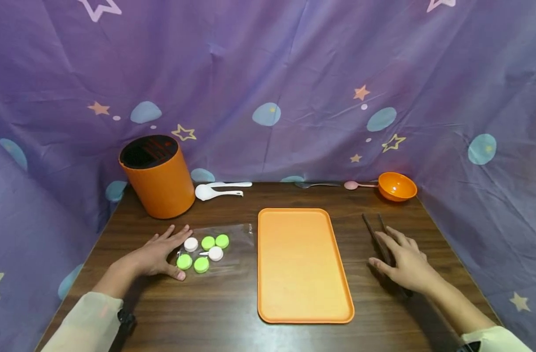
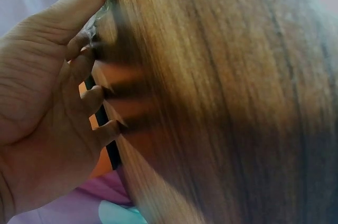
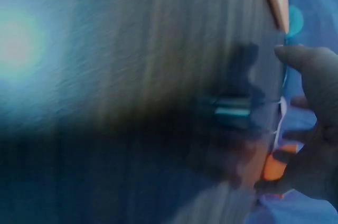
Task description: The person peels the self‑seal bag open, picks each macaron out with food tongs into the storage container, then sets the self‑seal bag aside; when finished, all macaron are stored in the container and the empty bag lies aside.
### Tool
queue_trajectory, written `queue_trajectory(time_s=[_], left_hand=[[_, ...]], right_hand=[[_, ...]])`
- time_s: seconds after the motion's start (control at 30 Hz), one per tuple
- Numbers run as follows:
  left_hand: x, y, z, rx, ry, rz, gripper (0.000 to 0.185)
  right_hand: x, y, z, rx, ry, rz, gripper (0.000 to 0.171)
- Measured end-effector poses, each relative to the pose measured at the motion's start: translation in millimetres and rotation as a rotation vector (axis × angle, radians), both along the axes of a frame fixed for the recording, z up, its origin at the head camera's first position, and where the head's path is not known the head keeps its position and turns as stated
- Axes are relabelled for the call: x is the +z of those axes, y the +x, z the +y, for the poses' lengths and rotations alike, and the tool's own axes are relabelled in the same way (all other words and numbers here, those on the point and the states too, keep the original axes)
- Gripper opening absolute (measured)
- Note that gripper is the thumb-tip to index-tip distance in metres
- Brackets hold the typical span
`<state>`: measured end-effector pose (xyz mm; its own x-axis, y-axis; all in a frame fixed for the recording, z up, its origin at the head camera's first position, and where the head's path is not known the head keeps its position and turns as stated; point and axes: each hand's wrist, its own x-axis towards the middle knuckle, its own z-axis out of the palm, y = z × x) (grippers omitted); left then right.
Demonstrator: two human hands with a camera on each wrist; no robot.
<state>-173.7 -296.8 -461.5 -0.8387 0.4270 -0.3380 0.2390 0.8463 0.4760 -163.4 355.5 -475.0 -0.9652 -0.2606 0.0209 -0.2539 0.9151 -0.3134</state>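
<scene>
Left fingers (image 1: 176, 238): spread apart and gripping nothing, at the left end of a clear bag (image 1: 239, 254); whether any of mine touch the plastic, I cannot tell.
Right fingers (image 1: 387, 242): relaxed, thumb held away from the index, over a dark utensil (image 1: 385, 253); I cannot make out contact.
Utensil: lying beneath my right fingers, two thin prongs pointing to the back, its other end showing on my side.
Bag: flat, just left of the tray, with four green discs (image 1: 208, 243) and two white discs (image 1: 215, 253) gathered at the end nearest my left thumb.
Tray (image 1: 300, 269): orange, rectangular, between my two sets of fingers.
Back left: an orange holder (image 1: 164, 190) with a dark top, and two white utensils (image 1: 206, 192) to its right.
Back right: a metal utensil (image 1: 316, 185), a pink spoon (image 1: 351, 185) and an orange bowl (image 1: 393, 195), the spoon's handle reaching the bowl.
Surface (image 1: 215, 305): dark, wood-grained, carrying all of this.
Curtain (image 1: 294, 73): purple, with stars, around the back and sides.
</scene>
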Motion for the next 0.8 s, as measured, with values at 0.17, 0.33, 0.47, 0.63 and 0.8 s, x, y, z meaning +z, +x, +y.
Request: queue_trajectory(time_s=[0.17, 0.33, 0.47, 0.63, 0.8], left_hand=[[-2.0, -1.3, -0.1, 0.007, -0.010, -0.014, 0.125], [-5.3, -2.4, 1.1, 0.009, 0.007, -0.022, 0.125], [-5.0, -0.9, 1.1, 0.018, 0.028, -0.026, 0.125], [-5.5, 0.9, -0.5, 0.030, 0.051, -0.036, 0.125], [-3.9, 0.1, -2.4, 0.030, 0.073, -0.037, 0.126]], right_hand=[[-8.3, 0.1, 11.2, -0.117, 0.076, -0.118, 0.107], [-6.5, -3.1, 14.9, -0.133, 0.124, -0.156, 0.110], [-1.4, -6.4, 14.4, -0.118, 0.148, -0.153, 0.110], [-3.8, -5.6, 13.0, -0.126, 0.153, -0.134, 0.110], [-7.5, -2.8, 12.2, -0.137, 0.145, -0.152, 0.112]])
